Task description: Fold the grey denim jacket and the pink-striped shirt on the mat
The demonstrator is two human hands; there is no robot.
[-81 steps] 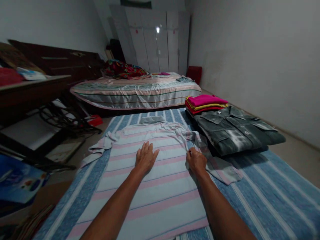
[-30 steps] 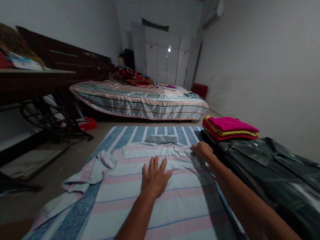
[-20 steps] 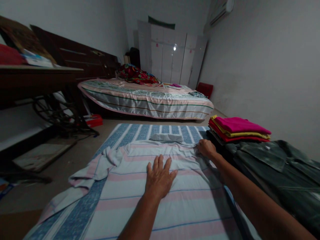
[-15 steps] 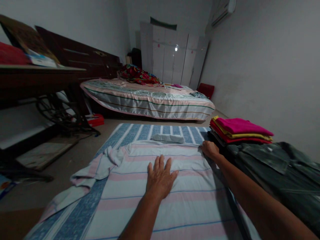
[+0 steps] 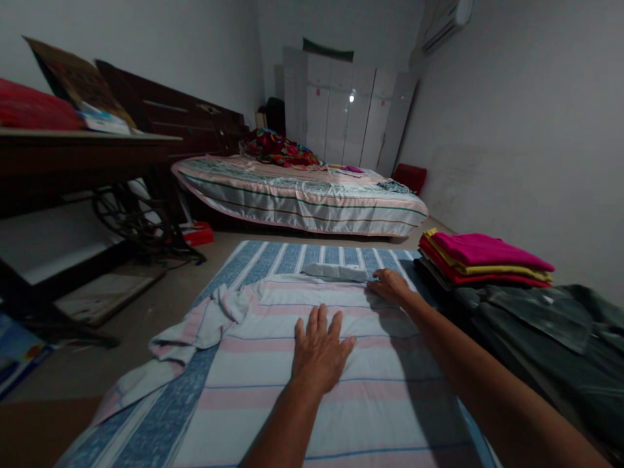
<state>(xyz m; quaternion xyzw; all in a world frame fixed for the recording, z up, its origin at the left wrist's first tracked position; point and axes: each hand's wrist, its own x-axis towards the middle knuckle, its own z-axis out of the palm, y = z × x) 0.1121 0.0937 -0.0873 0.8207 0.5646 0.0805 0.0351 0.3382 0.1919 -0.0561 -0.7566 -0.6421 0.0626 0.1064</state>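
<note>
Pink-and-white striped cotton, by the look of it: a long-sleeved shirt lies spread over a blue-and-white striped cover, collar at the far end, body running back toward the wearer of the camera and out of the lower edge of view. Left hand rests palm down on the upper middle of the shirt, fingers fanned; its grip is unclosed, holding nothing. Right hand is at the far right shoulder, just beside the collar's right end, fingers loosely bent; cannot tell whether this grip has cloth pinched or only lies on it. Sleeve on the left runs outward, bunched near the shoulder, creased along its length. Opposite sleeve not made out. Body fairly flat, with shallow creases; shadow under the right forearm. Step in hand, as judged: levelling the shoulder line while the left palm steadies the cloth. Next move would seem to call for light fingertip work at that shoulder, left palm kept down so the body does not drag; the bunched sleeve also wants straightening. To the right, near the right forearm: folded pile in magenta, yellow and red, and a dark jacket. Beyond, a bed with a red floral quilt.
</note>
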